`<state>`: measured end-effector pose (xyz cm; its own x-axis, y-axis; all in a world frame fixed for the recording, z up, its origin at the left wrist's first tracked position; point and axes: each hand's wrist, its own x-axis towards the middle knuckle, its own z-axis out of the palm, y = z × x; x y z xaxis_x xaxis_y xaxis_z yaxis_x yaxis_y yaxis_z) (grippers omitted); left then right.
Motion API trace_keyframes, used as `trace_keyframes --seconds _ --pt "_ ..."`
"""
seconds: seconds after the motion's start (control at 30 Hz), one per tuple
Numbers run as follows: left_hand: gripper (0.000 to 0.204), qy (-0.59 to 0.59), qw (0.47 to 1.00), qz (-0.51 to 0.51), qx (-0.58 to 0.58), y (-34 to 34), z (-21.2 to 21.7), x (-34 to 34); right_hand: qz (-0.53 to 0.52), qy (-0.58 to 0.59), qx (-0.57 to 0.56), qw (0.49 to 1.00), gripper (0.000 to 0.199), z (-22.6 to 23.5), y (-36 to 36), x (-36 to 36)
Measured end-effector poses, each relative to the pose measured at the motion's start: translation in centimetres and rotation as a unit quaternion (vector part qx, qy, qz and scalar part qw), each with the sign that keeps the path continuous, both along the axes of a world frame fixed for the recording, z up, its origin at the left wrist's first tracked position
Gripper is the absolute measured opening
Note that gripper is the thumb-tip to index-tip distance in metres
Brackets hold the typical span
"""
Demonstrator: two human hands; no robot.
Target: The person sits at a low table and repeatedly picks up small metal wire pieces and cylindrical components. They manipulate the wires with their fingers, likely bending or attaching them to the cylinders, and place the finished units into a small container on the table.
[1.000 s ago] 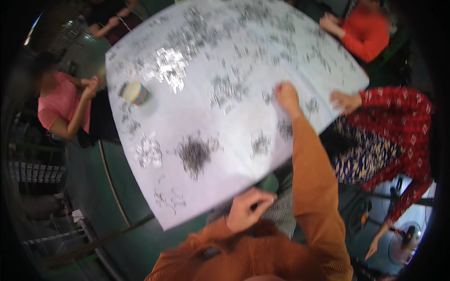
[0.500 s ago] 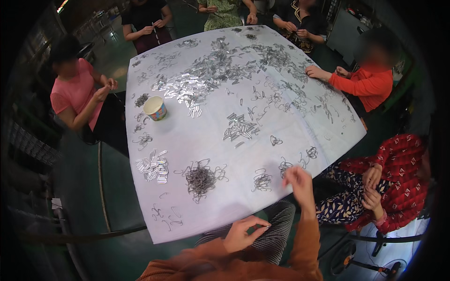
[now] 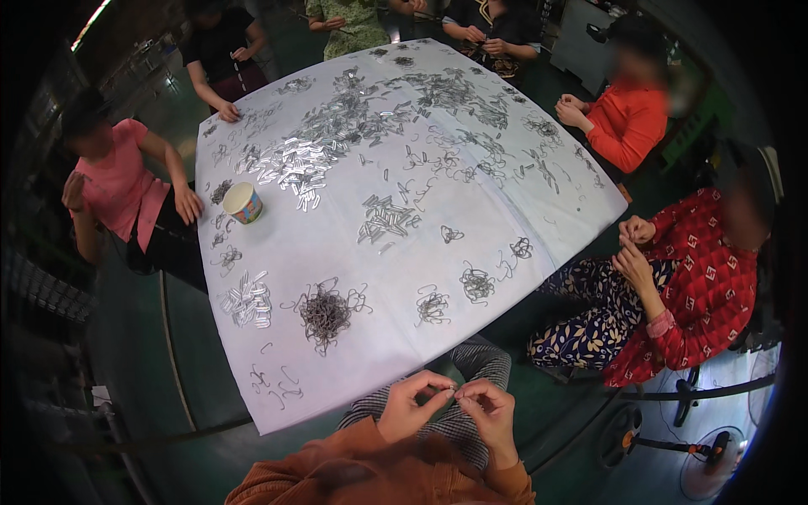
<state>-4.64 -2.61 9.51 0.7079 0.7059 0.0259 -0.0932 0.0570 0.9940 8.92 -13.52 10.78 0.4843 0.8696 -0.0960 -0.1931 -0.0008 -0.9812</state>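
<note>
Grips (image 3: 454, 396) below white table (image 3: 505, 194)

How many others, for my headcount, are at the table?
6, by top: pink left; black far-left; green, dark far end; orange, red right. More may be hidden.

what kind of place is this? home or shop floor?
Likely a small workshop doing hand assembly. Several people sit around one big white-covered table strewn with heaps of small metal pieces; a green floor and a floor fan suggest an industrial room.
</note>
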Motion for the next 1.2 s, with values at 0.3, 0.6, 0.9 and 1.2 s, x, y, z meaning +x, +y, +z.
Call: trace_keyframes --seconds 0.3,0.6,0.9,1.2 --pt "0.016 0.006 1.000 0.003 0.010 -0.8 0.7 -0.1 -0.020 -0.063 0.044 0.997 0.012 0.1 -0.2 -0.3" --pt "0.022 0.015 0.998 -0.011 0.066 -0.7 1.1 -0.2 -0.053 -0.107 0.096 0.988 0.010 -0.3 0.2 -1.1" --pt "0.045 0.108 0.945 0.031 0.308 3.7 0.5 0.4 -0.067 -0.045 0.120 0.989 0.012 0.8 0.1 -0.9" --pt "0.033 0.384 0.803 0.061 0.452 14.6 -6.5 2.3 -0.059 -0.055 0.089 0.993 0.013 1.8 0.4 0.1"
